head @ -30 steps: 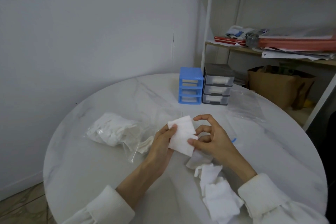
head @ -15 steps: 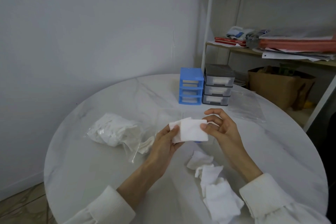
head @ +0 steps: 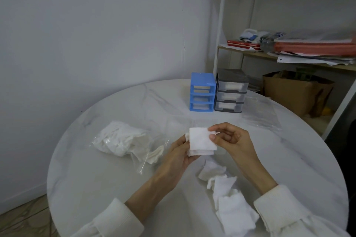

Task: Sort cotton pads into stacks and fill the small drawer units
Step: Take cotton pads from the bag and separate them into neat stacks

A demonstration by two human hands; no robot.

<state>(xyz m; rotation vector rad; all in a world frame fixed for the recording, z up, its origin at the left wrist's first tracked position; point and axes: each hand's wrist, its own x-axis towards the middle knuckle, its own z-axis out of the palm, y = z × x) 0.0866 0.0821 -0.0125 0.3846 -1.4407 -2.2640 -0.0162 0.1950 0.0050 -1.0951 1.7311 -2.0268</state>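
Squaring a cotton pad (head: 202, 138) that our right hand (head: 231, 140) has swung flat onto the stack (head: 200, 152) gripped by our left hand (head: 179, 157) above the counter (head: 115, 179); pinching fingers align it, so the stack grows.

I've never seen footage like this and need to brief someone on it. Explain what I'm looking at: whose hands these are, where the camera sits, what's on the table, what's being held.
No machine here: a person wearing a head camera, so the one view looks forward and down at their own arms.

The left hand holds a small stack of cotton pads from below, while the right hand pinches the top pad's right edge.

On the round white table lie a clear bag of pads to the left, loose pads near the right sleeve, and an empty-looking clear bag farther right. At the far edge stand a blue drawer unit and a grey drawer unit, side by side, drawers closed. The grey drawers show something white inside.
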